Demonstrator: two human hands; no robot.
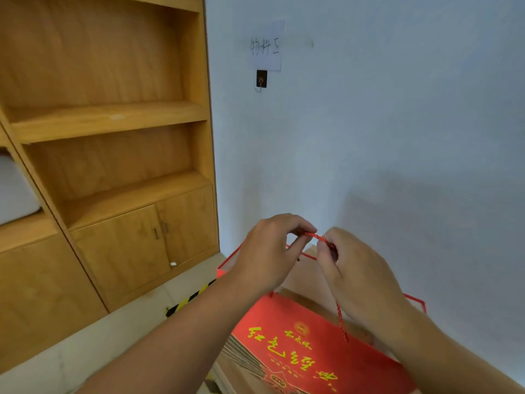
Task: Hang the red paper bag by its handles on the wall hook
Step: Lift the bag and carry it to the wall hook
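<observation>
The red paper bag point(301, 336) with yellow writing hangs low in the middle of the view, its mouth open. Its red rope handles point(318, 238) are stretched between my two hands. My left hand point(268, 251) pinches the rope at its left end and my right hand point(355, 268) pinches it at the right end; another strand runs down to the bag's front. The wall hook point(261, 79), a small metal hook on a black square plate, is on the white wall well above the hands and bears nothing.
A paper note point(267, 46) with handwriting is stuck just above the hook. A wooden shelf unit point(113, 120) with cabinet doors fills the left. Black-and-yellow tape point(189, 300) lies on the tiled floor by the cabinet. Brown cardboard point(235, 362) sits under the bag.
</observation>
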